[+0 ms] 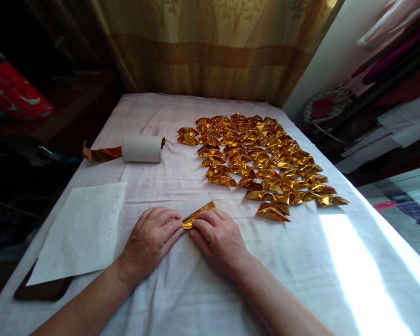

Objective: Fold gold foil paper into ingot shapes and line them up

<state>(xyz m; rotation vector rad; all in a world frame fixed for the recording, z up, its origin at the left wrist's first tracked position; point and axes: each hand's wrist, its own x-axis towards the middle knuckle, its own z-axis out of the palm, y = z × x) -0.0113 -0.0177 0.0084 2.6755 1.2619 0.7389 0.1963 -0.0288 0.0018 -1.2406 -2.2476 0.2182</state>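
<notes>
Between my two hands, near the middle of the cloth, lies a small sheet of gold foil paper (198,212), white on one side, with its near edge folded over. My left hand (154,235) pinches the fold at its left end. At the right end my right hand (217,235) presses the same fold, fingers curled and partly over the foil. To the right and beyond spread several rows of folded gold foil ingots (255,154). One ingot (272,211) sits nearest to my right hand.
A white roll (142,149) with a gold strip (103,154) trailing from it rests at the back left. A printed paper sheet (80,228) partly covers a dark phone-like object (44,287). A curtain (210,60) hangs behind the cloth-covered table (283,298).
</notes>
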